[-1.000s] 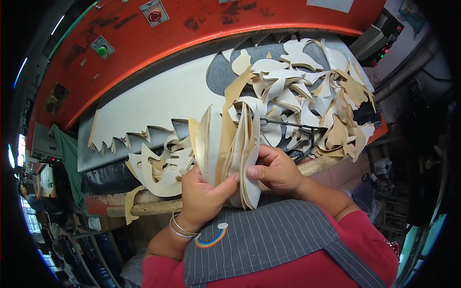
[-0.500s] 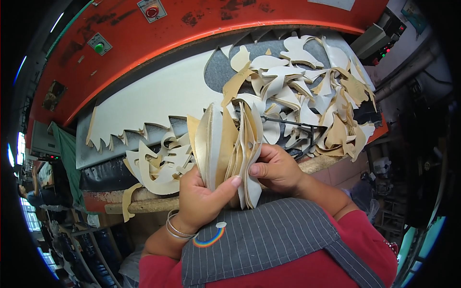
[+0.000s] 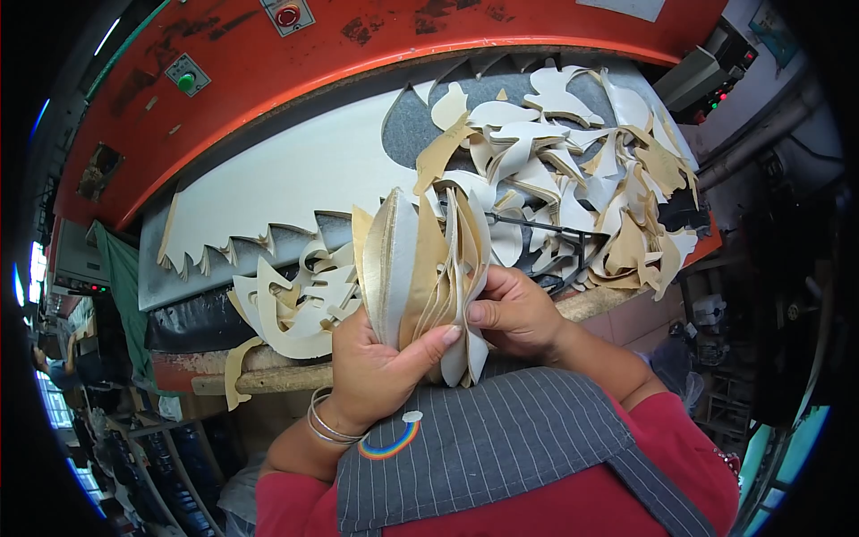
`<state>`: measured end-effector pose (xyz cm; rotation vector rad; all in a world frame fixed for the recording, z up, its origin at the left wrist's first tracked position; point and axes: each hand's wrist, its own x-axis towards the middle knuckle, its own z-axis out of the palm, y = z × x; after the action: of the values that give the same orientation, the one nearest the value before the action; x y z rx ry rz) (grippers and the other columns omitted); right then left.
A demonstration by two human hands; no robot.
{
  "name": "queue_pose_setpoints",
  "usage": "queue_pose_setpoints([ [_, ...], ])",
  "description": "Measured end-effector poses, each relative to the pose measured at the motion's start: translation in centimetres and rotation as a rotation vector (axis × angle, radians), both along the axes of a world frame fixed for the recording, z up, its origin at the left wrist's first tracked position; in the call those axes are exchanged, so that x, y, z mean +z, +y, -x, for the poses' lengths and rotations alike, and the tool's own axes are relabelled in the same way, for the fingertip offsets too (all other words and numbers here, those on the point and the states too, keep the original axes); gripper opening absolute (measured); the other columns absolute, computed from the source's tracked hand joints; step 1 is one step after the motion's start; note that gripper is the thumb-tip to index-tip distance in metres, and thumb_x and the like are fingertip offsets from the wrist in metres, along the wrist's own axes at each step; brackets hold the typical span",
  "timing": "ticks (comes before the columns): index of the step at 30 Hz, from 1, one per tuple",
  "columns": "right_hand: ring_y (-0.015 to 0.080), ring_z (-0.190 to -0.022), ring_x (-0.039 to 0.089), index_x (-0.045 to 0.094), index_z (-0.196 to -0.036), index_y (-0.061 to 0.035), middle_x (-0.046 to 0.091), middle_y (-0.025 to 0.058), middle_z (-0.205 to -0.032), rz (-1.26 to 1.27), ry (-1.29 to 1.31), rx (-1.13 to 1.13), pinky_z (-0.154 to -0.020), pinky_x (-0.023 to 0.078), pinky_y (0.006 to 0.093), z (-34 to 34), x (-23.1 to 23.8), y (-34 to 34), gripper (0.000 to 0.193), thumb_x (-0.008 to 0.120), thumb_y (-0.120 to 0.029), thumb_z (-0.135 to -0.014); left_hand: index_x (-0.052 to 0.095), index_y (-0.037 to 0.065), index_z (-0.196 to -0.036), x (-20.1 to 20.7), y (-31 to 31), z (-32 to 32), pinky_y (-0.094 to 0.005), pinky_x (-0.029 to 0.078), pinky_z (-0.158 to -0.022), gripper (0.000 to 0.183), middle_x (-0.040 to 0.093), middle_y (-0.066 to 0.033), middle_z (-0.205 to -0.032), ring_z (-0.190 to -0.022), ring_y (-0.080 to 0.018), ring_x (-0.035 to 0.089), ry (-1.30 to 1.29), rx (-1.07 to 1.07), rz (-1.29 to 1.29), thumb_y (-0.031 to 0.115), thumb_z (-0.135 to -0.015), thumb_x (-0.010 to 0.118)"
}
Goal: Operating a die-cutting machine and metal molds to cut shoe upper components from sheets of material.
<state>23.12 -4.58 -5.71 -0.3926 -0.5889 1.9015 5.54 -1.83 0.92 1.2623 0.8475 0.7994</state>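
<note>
A thick stack of cut sheet pieces (image 3: 394, 259), white on one face and tan on the other, stands upright before my chest. My left hand (image 3: 385, 362) is closed round its lower left side, the thumb lying across the front. My right hand (image 3: 514, 313) pinches the right part of the stack, where the sheets fan apart into loose leaves. The fingers behind the stack are hidden. Just left of it, curved cut-out scraps (image 3: 291, 313) of the same material lie at the table's near edge.
A heap of white and tan offcuts (image 3: 564, 170) covers the right of the table. A large white sheet (image 3: 286, 166) with a jagged near edge lies at the left. Behind stands a red machine beam (image 3: 358, 54) with a green button (image 3: 186, 82). A black rod frame (image 3: 546, 228) pokes from the heap.
The stack's right leaves have shifted slightly, and their lower ends are spread differently. Both hands keep hold in nearly the same place.
</note>
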Motion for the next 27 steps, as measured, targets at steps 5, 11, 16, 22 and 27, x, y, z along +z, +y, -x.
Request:
queue_pose_setpoints([
  [5,0.0213,-0.110,0.054,0.045,-0.124,0.0017,0.056,0.0130,-0.118,-0.017,0.034,0.012,-0.097,0.041,0.0354,0.2,-0.2,0.0,0.039,0.057,-0.010,-0.088,0.060,-0.004,-0.103,0.0,0.0,0.1,-0.0266,0.050,-0.075,0.031,0.066,-0.0093,-0.095,-0.084,-0.0128,0.062,0.003,0.011,0.006,0.003,-0.076,0.072],
  [11,0.0212,-0.110,0.054,0.045,-0.124,0.0004,0.056,0.0129,-0.118,0.000,0.041,0.025,-0.097,0.040,0.0361,0.3,-0.3,-0.1,0.040,0.058,-0.011,-0.088,0.059,-0.004,-0.104,0.3,0.0,0.4,-0.0267,0.050,-0.076,0.034,0.066,-0.0101,-0.096,-0.085,-0.0132,0.062,0.033,-0.035,-0.004,0.005,-0.074,0.074],
  [16,0.0200,-0.110,0.054,0.048,-0.122,-0.0011,0.057,0.0107,-0.117,-0.003,0.088,0.071,-0.098,0.039,0.0361,0.4,-0.5,-0.2,0.038,0.058,-0.011,-0.087,0.058,-0.005,-0.107,0.3,-0.3,0.9,-0.0259,0.049,-0.077,0.033,0.065,-0.0100,-0.098,-0.088,-0.0128,0.061,-0.032,-0.085,-0.012,0.009,-0.079,0.070],
  [22,0.0200,-0.112,0.051,0.049,-0.121,-0.0017,0.057,0.0095,-0.117,-0.041,0.090,0.077,-0.100,0.036,0.0369,0.5,-0.3,-0.2,0.037,0.058,-0.011,-0.087,0.057,-0.005,-0.109,0.5,-0.6,0.9,-0.0252,0.049,-0.077,0.027,0.064,-0.0093,-0.099,-0.088,-0.0114,0.060,-0.080,-0.064,0.028,0.008,-0.086,0.062],
  [27,0.0205,-0.111,0.052,0.050,-0.120,-0.0017,0.057,0.0101,-0.116,-0.031,0.101,0.078,-0.100,0.037,0.0368,0.6,-0.3,-0.3,0.035,0.058,-0.011,-0.087,0.058,-0.005,-0.109,0.6,-0.8,1.3,-0.0251,0.049,-0.077,0.025,0.064,-0.0091,-0.099,-0.088,-0.0110,0.060,-0.082,-0.087,0.032,0.009,-0.088,0.059],
])
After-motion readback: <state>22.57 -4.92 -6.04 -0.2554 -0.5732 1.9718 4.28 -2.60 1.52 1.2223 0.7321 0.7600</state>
